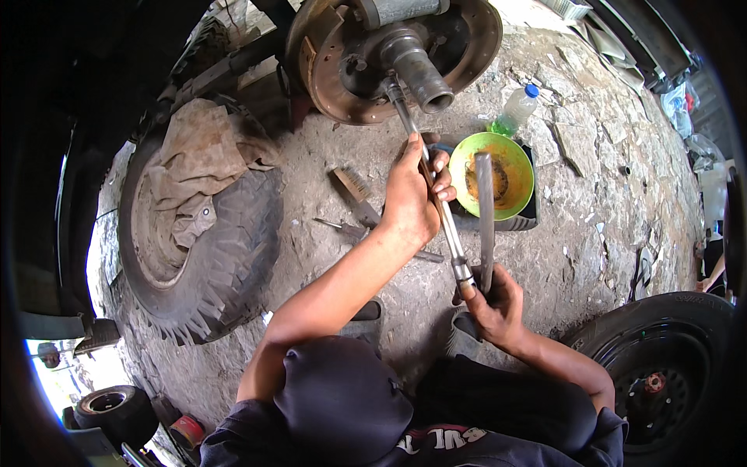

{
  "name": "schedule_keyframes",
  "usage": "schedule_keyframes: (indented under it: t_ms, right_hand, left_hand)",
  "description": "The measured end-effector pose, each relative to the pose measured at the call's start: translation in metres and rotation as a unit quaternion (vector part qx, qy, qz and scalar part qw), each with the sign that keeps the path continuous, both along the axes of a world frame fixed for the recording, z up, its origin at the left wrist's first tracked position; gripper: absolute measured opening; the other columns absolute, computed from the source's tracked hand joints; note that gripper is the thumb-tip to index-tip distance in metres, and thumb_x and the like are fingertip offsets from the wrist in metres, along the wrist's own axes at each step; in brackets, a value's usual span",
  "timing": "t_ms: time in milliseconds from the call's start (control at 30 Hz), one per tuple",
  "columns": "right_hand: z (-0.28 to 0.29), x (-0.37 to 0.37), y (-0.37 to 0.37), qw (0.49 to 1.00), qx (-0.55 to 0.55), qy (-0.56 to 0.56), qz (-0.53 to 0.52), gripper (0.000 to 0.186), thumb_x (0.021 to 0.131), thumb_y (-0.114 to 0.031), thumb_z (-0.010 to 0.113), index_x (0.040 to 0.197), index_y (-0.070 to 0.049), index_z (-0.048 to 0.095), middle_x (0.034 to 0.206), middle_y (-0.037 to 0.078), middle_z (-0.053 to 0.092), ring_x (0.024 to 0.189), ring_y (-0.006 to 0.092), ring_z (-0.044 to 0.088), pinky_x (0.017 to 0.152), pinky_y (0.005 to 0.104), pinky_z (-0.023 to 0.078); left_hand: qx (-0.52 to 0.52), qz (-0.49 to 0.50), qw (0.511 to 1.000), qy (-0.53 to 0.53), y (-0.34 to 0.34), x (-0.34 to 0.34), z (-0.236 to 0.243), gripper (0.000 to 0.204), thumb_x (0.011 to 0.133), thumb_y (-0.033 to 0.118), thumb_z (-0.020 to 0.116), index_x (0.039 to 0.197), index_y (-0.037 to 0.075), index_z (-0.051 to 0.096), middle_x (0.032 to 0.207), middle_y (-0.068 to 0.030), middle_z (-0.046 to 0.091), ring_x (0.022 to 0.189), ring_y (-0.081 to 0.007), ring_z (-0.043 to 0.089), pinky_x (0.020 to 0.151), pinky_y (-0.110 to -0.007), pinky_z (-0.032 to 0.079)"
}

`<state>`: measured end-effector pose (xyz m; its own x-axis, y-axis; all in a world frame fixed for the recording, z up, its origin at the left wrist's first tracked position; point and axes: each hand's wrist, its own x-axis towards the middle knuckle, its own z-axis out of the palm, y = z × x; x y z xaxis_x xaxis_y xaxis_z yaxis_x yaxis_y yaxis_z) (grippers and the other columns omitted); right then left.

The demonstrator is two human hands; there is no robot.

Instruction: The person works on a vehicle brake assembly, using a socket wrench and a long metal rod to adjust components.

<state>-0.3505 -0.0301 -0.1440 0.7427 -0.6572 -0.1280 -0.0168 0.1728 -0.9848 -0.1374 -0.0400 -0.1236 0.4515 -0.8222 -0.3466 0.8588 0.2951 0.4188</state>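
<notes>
My left hand is closed around a long chrome socket bar, whose top end meets the brake backing plate beside the protruding hub spindle. My right hand is closed around the lower end of that bar, where a grey steel bar rises from my fingers. Behind the steel bar sits a yellow-green bowl with rusty-orange residue inside, next to a plastic bottle with green liquid and a blue cap. A wire brush and hand tools lie on the ground below my left hand.
A large treaded tire with a dirty cloth lies at the left; a black wheel is at the lower right. A small wheel sits bottom left. Plastic bags and part of another person's arm show at the right edge.
</notes>
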Motion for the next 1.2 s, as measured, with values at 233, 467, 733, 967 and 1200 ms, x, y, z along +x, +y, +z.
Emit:
schedule_keyframes:
  t_ms: [233,467,733,967,1200]
  right_hand:
    - [0.017,-0.002,-0.014,0.973,0.228,0.012,0.029,0.032,0.097,-0.033,0.056,0.100,-0.001,0.057,0.072,0.007,0.060,0.048,0.0075,0.046,0.043,0.0221,0.036]
    - [0.031,0.007,-0.023,0.965,0.258,-0.011,0.033,0.033,0.098,-0.036,0.053,0.099,-0.003,0.052,0.071,0.009,0.060,0.040,0.0055,0.036,0.036,0.0215,0.026]
    - [0.027,-0.002,-0.027,0.995,0.033,0.083,-0.034,0.033,0.102,-0.030,0.048,0.094,0.000,0.059,0.068,-0.001,0.052,0.053,0.0025,0.037,0.045,0.0209,0.028]
    - [0.073,-0.035,-0.169,0.853,-0.480,0.148,0.140,0.029,0.093,-0.018,0.063,0.116,0.001,0.064,0.078,0.011,0.067,0.065,0.0144,0.061,0.057,0.0310,0.049]
    - [0.109,-0.068,-0.201,0.805,-0.477,0.202,0.290,0.030,0.083,-0.012,0.073,0.110,-0.001,0.068,0.083,0.013,0.070,0.064,0.0206,0.064,0.057,0.0340,0.047]
  left_hand:
    - [0.070,0.015,0.997,-0.028,-0.010,0.000,0.013,0.020,0.099,0.031,0.055,0.104,0.012,0.052,0.087,-0.0058,0.060,0.061,-0.0130,0.049,0.057,-0.029,0.047]
    - [0.000,0.021,0.999,-0.036,-0.005,-0.018,0.013,0.035,0.102,0.044,0.043,0.119,0.014,0.049,0.087,-0.0065,0.064,0.061,-0.0139,0.055,0.057,-0.029,0.048]
    - [-0.002,-0.004,1.000,-0.009,-0.001,-0.027,0.017,0.036,0.104,0.044,0.034,0.110,0.012,0.048,0.060,0.0048,0.030,0.044,-0.0058,0.024,0.038,-0.021,0.022]
    - [0.007,-0.009,1.000,-0.021,0.003,-0.022,0.018,0.036,0.105,0.041,0.032,0.108,0.009,0.050,0.059,0.0059,0.028,0.045,-0.0048,0.023,0.038,-0.020,0.021]
    - [-0.008,-0.017,1.000,-0.011,0.000,-0.022,0.018,0.037,0.105,0.041,0.033,0.107,0.010,0.052,0.058,0.0055,0.027,0.043,-0.0049,0.022,0.036,-0.019,0.021]
